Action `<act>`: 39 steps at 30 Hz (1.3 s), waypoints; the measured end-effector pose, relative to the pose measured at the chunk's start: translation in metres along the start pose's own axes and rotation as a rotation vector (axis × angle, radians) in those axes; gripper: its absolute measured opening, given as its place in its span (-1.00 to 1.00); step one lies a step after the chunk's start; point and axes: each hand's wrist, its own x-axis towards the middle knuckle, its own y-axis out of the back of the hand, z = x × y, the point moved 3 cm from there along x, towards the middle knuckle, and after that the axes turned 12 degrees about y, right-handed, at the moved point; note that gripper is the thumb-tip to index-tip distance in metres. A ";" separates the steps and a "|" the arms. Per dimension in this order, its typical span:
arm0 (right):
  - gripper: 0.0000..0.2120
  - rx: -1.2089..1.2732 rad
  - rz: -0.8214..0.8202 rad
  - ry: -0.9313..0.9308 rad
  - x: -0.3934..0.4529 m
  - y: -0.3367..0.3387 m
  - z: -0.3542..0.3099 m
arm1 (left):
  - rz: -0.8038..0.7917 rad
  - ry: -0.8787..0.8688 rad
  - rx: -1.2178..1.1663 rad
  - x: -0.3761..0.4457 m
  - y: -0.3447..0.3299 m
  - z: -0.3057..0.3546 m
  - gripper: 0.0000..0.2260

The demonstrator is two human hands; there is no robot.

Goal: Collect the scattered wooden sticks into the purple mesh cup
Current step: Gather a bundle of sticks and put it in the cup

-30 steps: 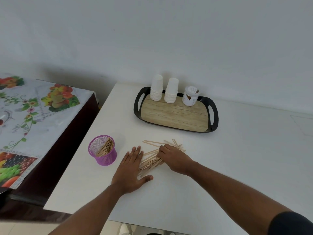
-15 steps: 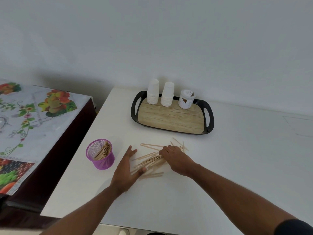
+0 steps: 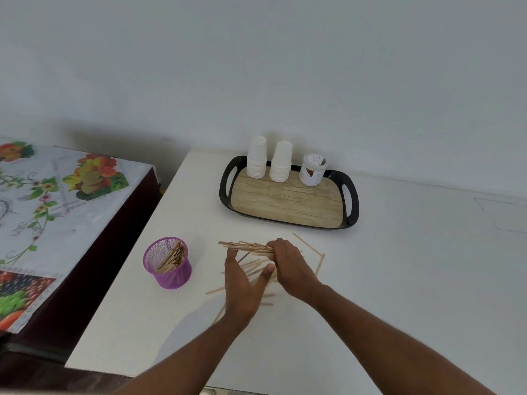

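The purple mesh cup (image 3: 167, 265) stands upright near the table's left edge with several wooden sticks leaning inside it. My right hand (image 3: 291, 267) grips a bundle of wooden sticks (image 3: 245, 246) lifted off the table, their ends pointing left. My left hand (image 3: 242, 286) hovers just left of it with straight fingers and thumb spread, holding nothing. Several loose sticks (image 3: 320, 262) still lie on the white table around and under both hands.
A black tray (image 3: 288, 199) with a wood-pattern floor sits behind the hands, carrying two stacks of white paper cups (image 3: 269, 162) and a small white jar (image 3: 312, 170). A lower table with a fruit-print cloth (image 3: 57, 206) stands at the left.
My right hand has curled round a bundle of sticks and raised it off the table. My left hand has lifted from the pile and turned on edge beside the bundle.
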 end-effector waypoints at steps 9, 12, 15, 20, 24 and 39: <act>-0.82 0.084 0.082 -0.097 0.001 -0.017 -0.013 | -0.042 -0.072 0.238 0.013 -0.010 -0.002 -0.57; -0.81 0.109 0.108 -0.131 0.007 -0.017 -0.018 | -0.100 0.004 0.122 0.014 -0.016 0.008 -0.83; -0.80 0.113 0.126 -0.147 0.013 -0.015 -0.022 | -0.048 0.073 -0.009 0.014 -0.016 0.018 -0.78; -0.83 0.091 0.168 -0.201 0.024 -0.015 -0.025 | -0.014 0.238 -0.245 0.017 -0.021 0.033 -0.72; -0.88 0.015 0.100 -0.257 0.028 -0.022 -0.019 | -0.121 0.405 -0.549 0.018 -0.029 0.038 -0.72; -0.59 -0.339 -0.186 -0.022 0.020 -0.025 -0.023 | -0.244 0.691 -0.718 0.026 -0.033 0.034 -0.60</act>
